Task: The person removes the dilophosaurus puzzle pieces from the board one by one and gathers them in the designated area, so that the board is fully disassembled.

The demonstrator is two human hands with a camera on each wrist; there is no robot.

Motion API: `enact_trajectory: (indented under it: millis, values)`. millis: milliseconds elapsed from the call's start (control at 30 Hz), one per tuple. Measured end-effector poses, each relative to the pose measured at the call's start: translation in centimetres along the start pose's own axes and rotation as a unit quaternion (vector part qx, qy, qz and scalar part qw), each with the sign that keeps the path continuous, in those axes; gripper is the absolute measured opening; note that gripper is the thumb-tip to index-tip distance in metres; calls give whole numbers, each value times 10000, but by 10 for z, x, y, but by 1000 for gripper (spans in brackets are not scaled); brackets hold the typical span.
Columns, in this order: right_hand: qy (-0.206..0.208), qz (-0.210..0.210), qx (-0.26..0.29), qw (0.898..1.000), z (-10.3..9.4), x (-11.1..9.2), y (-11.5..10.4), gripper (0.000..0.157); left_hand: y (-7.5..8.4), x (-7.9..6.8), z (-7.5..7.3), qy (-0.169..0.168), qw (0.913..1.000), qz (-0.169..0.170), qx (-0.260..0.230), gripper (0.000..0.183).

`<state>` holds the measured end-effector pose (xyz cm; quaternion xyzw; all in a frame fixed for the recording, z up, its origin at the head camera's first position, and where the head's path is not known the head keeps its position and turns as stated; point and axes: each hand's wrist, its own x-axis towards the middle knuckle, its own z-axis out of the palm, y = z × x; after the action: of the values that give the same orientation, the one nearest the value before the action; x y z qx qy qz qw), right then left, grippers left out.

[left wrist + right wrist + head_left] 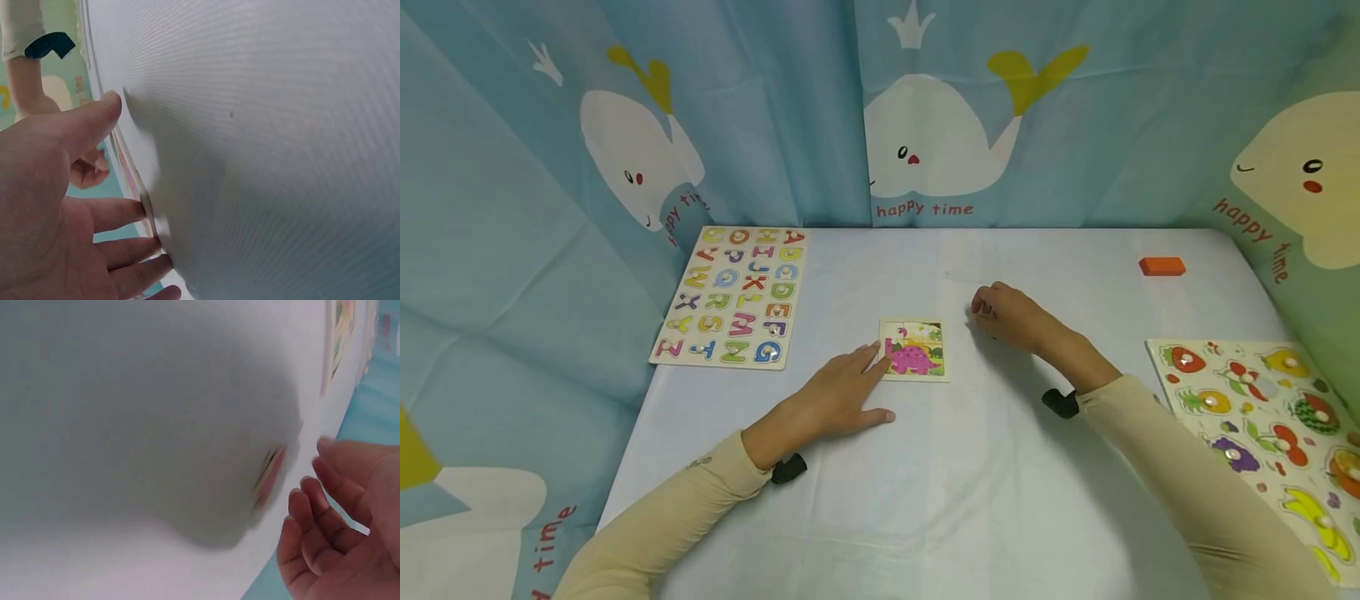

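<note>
A small square dinosaur puzzle (913, 360) lies flat in a pale frame at the middle of the table. My left hand (842, 392) rests at its left side with fingers spread, a finger overlapping the frame's left edge. In the left wrist view the fingertips are right at the board's edge (149, 209). Just right of the puzzle, my right hand (1009, 317) hovers low over the cloth with fingers loosely bent. Below its fingertips, in the hand's shadow, a small blurred pinkish puzzle piece (270, 478) shows in the right wrist view. Nothing shows between those fingers.
An alphabet peg board (730, 296) lies at the back left. A fruit peg board (1255, 417) lies on the right beside my right forearm. An orange block (1162, 267) sits at the back right. Whale-print curtains (820, 108) surround the white table (880, 517).
</note>
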<state>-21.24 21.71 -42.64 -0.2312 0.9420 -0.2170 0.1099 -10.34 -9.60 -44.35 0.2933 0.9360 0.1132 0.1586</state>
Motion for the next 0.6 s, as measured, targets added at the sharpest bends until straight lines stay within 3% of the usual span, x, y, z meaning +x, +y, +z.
enact_trajectory:
  millis: [333, 600]
  values:
    - [425, -569, 253, 9972, 35, 14, -51, 31, 0, 1, -1, -37, 10000, -54, 71, 89]
    - [367, -770, 79, 9963, 55, 12, -62, 45, 1, 1, -1, -84, 9998, -52, 163, 90]
